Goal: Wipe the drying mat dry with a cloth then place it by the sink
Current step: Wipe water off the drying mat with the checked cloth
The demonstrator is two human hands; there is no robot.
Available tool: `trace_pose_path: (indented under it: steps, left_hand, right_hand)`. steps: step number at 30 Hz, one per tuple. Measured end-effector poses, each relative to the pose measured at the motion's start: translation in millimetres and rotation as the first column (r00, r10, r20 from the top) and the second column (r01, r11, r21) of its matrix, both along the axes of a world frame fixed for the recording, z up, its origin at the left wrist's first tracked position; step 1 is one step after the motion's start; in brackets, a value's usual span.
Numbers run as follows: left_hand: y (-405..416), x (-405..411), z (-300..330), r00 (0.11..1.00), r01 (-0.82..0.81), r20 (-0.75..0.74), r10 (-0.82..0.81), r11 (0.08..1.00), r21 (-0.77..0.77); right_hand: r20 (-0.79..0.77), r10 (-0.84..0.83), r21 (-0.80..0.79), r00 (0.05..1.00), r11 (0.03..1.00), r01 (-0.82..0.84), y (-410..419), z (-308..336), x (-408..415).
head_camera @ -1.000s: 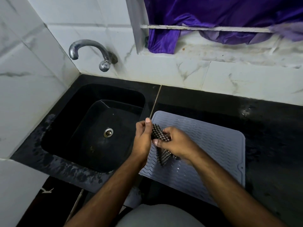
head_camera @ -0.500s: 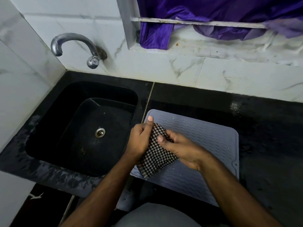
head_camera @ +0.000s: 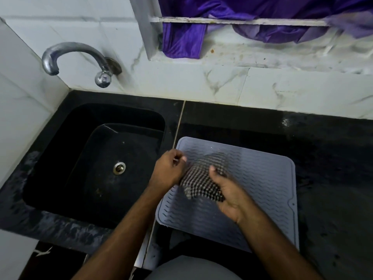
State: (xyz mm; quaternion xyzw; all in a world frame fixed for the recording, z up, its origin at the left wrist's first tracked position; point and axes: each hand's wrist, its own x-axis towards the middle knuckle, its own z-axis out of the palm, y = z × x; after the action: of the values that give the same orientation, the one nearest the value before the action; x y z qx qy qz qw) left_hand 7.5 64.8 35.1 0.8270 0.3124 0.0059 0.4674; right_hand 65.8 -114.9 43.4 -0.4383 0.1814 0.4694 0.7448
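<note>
Mat: grey drying mat (head_camera: 262,184) with wavy ribs lies flat on the black bench (head_camera: 333,178), centre to lower right of the frame, its left edge just beside the sink; its near edge reaches the bench's front edge.
Cloth: black-and-white checked cloth (head_camera: 201,182) bunched over the left half of the mat, between the two hands; blurred, so its folds cannot be read.
Left hand: left hand (head_camera: 168,171) at centre frame over the mat's left edge, fingers curled; thumb and fingertips seem to pinch the cloth's left edge, though the blur makes the contact uncertain.
Right hand: right hand (head_camera: 226,190) just right of centre, palm turned towards the left, fingers curled round the cloth's right side and thumb up against it; it holds the cloth.
Sink: black sink (head_camera: 60,158) at left of the frame, metal drain (head_camera: 119,167) in its floor, rim streaked pale at the lower left.
Tap: curved chrome tap (head_camera: 80,57) on the tiled wall, upper left, spout over the sink's back.
Wall: white marbled tiles (head_camera: 282,91) behind the bench.
Upper right: purple fabric (head_camera: 262,9) hangs behind a pale window rail (head_camera: 242,21), one fold drooping onto the stained ledge (head_camera: 282,57).
</note>
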Motion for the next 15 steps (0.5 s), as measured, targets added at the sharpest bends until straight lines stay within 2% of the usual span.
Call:
trace_pose_path:
  steps: [2, 3, 5, 7, 9, 10, 11, 12, 13, 14, 15]
  left_hand:
    - [1, -6, -17, 0.999, -0.009, -0.053, 0.002, 0.992, -0.130]
    - [1, -7, -26, 0.998, 0.011, -0.067, -0.019, 0.993, -0.119]
    - [-1, -6, -41, 0.989, 0.116, -0.095, -0.113, 0.993, 0.034]
    - [-5, -2, -48, 0.963, 0.242, -0.166, -0.211, 0.950, 0.196]
    - [-9, 1, -51, 0.931, 0.343, -0.245, -0.269, 0.876, 0.340]
    - [-12, 1, -52, 0.917, 0.382, -0.277, -0.288, 0.835, 0.397]
    - [-15, 1, -53, 0.907, 0.409, -0.296, -0.301, 0.801, 0.438]
    - [-17, 0, -55, 0.898, 0.426, -0.319, -0.303, 0.780, 0.459]
    - [-18, 0, -57, 0.894, 0.434, -0.331, -0.301, 0.765, 0.477]
    - [-19, 0, -59, 0.891, 0.440, -0.344, -0.296, 0.751, 0.492]
    - [-20, 0, -61, 0.891, 0.442, -0.350, -0.290, 0.735, 0.515]
  right_hand:
    - [-0.011, -0.180, -0.075, 0.984, 0.981, 0.179, -7, -2, 14]
    - [0.002, -0.243, -0.120, 0.970, 0.963, 0.242, -10, -2, 23]
    - [0.085, -0.323, -0.198, 0.943, 0.922, 0.334, -14, 0, 40]
    - [0.275, -0.284, -0.306, 0.919, 0.880, 0.363, -4, 4, 54]
    - [0.513, -0.111, -0.398, 0.851, 0.848, 0.350, 17, 5, 60]
    - [0.638, -0.003, -0.416, 0.770, 0.840, 0.348, 27, 2, 62]
    - [0.753, 0.120, -0.426, 0.647, 0.838, 0.341, 37, -5, 64]
    - [0.837, 0.263, -0.441, 0.479, 0.843, 0.307, 46, -17, 67]
    - [0.875, 0.402, -0.464, 0.271, 0.855, 0.229, 55, -32, 71]
    - [0.846, 0.530, -0.532, 0.056, 0.838, 0.122, 63, -50, 76]
    - [0.746, 0.652, -0.655, -0.137, 0.755, 0.030, 70, -65, 79]
